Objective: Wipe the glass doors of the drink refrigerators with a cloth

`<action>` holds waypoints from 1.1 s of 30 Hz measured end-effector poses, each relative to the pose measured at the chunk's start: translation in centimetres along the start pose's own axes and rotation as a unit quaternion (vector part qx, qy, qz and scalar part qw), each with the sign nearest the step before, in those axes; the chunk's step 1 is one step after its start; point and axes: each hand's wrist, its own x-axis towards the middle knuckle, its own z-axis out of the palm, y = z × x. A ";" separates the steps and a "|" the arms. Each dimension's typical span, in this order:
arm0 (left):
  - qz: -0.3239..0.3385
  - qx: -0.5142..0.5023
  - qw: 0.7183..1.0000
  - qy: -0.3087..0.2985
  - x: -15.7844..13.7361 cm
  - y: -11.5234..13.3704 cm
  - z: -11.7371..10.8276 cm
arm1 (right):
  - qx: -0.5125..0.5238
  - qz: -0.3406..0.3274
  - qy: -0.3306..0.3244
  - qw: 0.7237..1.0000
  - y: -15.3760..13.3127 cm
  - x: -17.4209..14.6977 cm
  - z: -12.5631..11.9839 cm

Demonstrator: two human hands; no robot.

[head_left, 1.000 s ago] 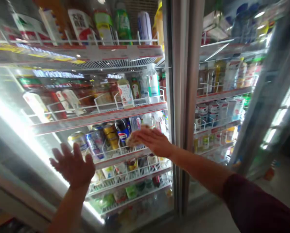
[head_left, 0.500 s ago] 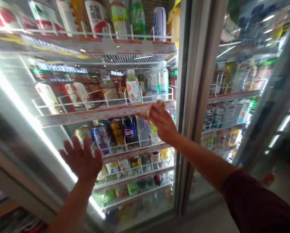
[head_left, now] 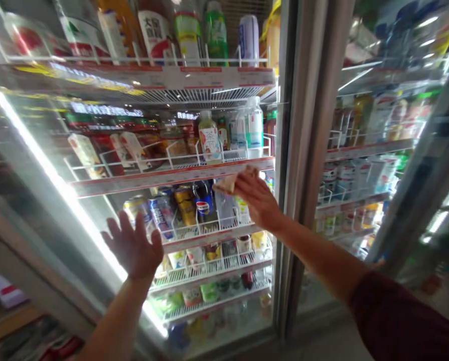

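Fingers stretched and flat, my right hand [head_left: 260, 201] presses a pale, crumpled cloth [head_left: 226, 183] against the glass door of a drinks fridge. The cloth sticks out from under the fingertips, in front of the rail of a middle shelf [head_left: 164, 175]. Lower and to the left, my left hand [head_left: 136, 248] is raised with its fingers spread and holds nothing. It is near the glass beside a bright light strip [head_left: 64, 190]; whether the palm touches the glass, I cannot tell. Behind the glass stand a tea bottle [head_left: 210, 140] and a dark cola bottle [head_left: 202, 203].
Wire-fronted shelves hold several bottles, cans and cups. A metal door frame [head_left: 303, 125] runs upright to the right of my right hand. Beyond it is another glass-fronted fridge section [head_left: 354, 148] with drinks. Signs reflect in the glass. At the lower left lies a purple-and-white package [head_left: 6, 288].
My right hand and the cloth have slid a little downward on the glass. The left hand stays spread in much the same place. The whole view has shifted slightly.
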 end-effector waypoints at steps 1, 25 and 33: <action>-0.004 -0.004 1.000 -0.001 0.0 0.0 0.0 | -0.009 0.046 0.032 0.998 0.6 0.8 -0.2; -0.007 0.001 0.999 -0.036 0.0 -0.1 -0.2 | 0.055 -0.089 -0.071 0.992 -3.5 -7.0 0.6; -0.010 0.003 0.999 -0.039 -0.1 -0.2 -0.2 | -0.009 0.105 0.056 0.993 -0.7 -4.1 -0.1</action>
